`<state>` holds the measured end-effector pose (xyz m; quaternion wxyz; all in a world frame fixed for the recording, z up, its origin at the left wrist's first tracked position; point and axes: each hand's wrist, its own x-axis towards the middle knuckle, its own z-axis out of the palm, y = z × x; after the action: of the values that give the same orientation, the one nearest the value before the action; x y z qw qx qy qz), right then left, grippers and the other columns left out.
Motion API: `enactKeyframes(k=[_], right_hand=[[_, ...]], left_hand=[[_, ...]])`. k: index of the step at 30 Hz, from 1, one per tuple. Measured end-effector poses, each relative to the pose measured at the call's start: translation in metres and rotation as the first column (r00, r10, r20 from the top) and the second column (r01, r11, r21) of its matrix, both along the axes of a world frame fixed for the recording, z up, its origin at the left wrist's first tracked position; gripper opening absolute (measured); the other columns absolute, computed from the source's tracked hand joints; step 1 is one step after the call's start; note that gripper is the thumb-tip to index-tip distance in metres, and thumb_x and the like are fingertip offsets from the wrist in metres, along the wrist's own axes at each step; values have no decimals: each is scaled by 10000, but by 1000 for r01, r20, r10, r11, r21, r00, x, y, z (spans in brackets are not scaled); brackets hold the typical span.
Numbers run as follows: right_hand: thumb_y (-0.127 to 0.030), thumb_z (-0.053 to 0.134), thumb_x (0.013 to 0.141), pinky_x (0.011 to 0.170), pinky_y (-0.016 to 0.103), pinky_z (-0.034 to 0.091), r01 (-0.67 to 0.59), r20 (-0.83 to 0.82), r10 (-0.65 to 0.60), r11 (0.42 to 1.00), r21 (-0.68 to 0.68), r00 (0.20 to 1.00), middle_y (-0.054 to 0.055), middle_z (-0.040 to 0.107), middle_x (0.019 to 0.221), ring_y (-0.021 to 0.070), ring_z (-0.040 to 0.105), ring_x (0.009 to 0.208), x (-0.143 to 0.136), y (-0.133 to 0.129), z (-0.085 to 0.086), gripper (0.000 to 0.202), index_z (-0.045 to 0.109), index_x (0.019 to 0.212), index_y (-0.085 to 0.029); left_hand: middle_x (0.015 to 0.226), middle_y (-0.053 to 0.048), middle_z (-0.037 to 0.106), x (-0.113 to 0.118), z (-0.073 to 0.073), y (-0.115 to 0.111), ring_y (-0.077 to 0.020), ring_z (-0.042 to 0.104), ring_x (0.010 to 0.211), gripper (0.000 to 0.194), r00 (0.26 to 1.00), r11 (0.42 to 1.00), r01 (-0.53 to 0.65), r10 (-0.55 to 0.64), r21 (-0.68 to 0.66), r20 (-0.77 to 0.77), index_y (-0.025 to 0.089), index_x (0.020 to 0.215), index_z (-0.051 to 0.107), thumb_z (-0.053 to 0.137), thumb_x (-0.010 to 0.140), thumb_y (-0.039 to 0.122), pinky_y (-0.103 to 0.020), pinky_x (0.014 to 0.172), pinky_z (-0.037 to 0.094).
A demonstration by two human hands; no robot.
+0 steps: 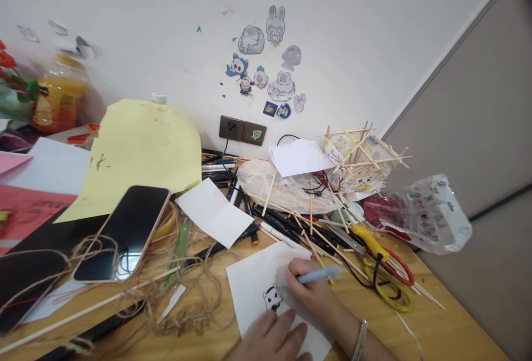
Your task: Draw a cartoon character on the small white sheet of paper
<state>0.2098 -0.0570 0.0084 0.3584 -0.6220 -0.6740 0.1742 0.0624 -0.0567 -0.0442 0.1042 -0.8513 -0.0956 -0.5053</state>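
A sheet of white paper (249,275) lies on the wooden table, with a small black-line drawing of an animal face (272,296) on it. My right hand (310,292) is closed around a light blue pen (320,274), its tip by the right side of the drawing. Fingers spread, my left hand (274,339) rests flat on the paper just below the face and covers its lower part. A silvery bracelet (361,339) circles my right wrist.
Tangled twine (187,316) and a phone (124,236) lie left. Behind the paper are a folded white card (214,211), several markers (276,222) and thin wooden sticks. Scissors (369,245), a plastic bag (436,217) and a stick structure (361,156) are right.
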Motion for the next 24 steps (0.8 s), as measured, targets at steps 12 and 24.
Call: enactKeyframes(k=[12, 24], right_hand=[[-316, 405, 827, 496, 260, 263, 36, -55, -36, 999, 0, 998, -63, 312, 489, 119, 341, 491, -2, 0, 3, 339, 265, 532, -229], [-318, 417, 816, 511, 262, 270, 62, -85, -64, 998, -29, 994, -59, 327, 501, 126, 348, 506, 0, 0, 1, 316, 296, 537, -230]], left_hand=[[818, 93, 675, 0, 11, -1, -103, 573, 840, 314, 1000, 1000, -4, 5, -26, 22, 191, 854, 648, 419, 1012, 337, -266, 734, 375], [933, 108, 667, -3, -2, 0, -126, 564, 910, 185, 997, 1000, 3, -3, 11, -73, 252, 914, 636, 519, 963, 387, -281, 790, 359]])
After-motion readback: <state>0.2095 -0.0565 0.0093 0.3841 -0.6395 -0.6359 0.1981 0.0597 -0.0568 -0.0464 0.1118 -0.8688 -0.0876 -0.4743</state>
